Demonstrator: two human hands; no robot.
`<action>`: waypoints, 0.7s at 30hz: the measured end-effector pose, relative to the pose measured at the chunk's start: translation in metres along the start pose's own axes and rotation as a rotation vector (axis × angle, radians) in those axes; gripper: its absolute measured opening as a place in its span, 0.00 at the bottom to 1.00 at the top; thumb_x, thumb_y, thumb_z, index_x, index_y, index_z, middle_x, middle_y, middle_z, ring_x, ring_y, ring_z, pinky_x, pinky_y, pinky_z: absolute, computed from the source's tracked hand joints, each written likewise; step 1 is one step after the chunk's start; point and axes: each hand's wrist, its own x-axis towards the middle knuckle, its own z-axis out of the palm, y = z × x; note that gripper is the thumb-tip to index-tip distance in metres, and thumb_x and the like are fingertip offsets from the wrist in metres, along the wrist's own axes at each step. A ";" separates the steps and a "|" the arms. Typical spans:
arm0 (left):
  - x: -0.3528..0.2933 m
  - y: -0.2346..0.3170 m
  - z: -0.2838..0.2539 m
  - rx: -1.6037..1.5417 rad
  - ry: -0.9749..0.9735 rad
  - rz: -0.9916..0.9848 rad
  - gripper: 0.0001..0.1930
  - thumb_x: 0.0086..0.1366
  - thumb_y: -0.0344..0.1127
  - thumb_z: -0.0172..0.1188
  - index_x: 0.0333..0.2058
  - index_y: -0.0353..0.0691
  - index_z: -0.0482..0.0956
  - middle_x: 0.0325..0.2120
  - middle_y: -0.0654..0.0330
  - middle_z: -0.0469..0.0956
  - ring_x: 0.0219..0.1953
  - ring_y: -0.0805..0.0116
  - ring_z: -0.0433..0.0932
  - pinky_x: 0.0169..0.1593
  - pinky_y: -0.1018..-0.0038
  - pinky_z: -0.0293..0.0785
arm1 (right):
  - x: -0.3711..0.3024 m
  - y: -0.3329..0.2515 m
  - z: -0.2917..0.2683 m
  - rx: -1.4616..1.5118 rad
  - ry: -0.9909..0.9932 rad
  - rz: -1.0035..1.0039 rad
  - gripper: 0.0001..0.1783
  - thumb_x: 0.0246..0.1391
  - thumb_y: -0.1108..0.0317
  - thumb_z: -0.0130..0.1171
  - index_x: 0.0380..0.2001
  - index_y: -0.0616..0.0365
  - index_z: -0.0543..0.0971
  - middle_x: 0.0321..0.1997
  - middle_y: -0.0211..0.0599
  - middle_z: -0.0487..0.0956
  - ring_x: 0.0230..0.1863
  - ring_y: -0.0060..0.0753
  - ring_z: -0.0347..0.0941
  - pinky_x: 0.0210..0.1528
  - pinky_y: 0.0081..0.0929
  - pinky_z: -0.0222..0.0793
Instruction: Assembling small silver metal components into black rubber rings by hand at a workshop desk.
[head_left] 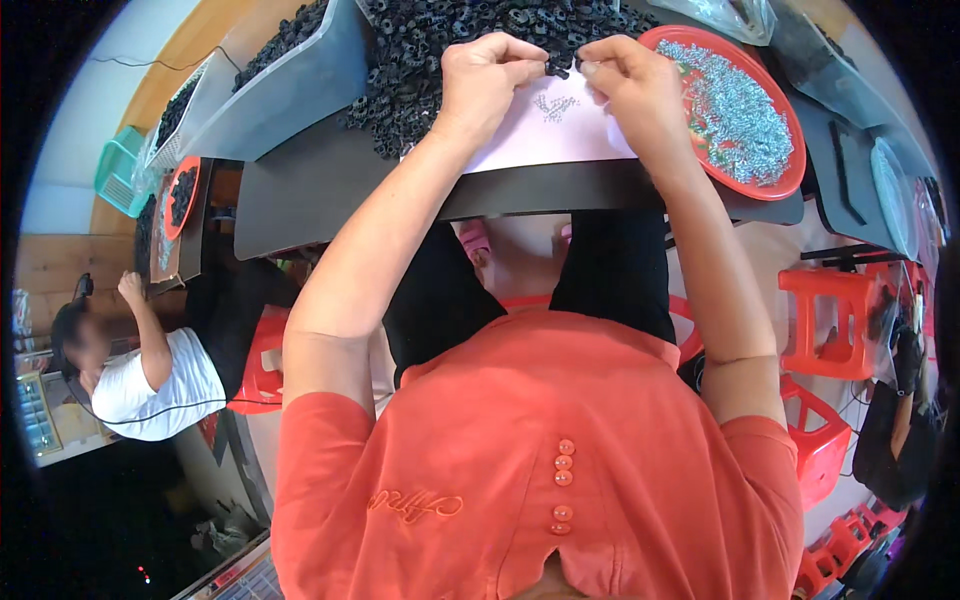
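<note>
At the black pile's (420,70) edge, my left hand (484,82) is pinching a small black part (559,68); what my right hand (638,85) is holding, I cannot tell. A slack pinch could be losing it among lookalikes.

Left hand (485,85): one; right hand (640,90): one. Paper sheet (540,140): one. Red trays (796,150): two. Clear bins (300,85): at least two. Green basket (115,175): one. Shirt buttons (564,462): five. Co-worker (160,385) at far left: one. Black parts (450,50) and screws (745,115): too many to count.
</note>
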 end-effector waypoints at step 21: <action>0.001 0.002 -0.009 -0.580 -0.001 -0.140 0.10 0.61 0.21 0.56 0.41 0.26 0.72 0.25 0.49 0.80 0.22 0.69 0.78 0.22 0.81 0.71 | 0.018 -0.013 0.031 0.216 -0.157 0.084 0.08 0.50 0.67 0.62 0.30 0.62 0.82 0.20 0.28 0.77 0.22 0.18 0.70 0.25 0.18 0.66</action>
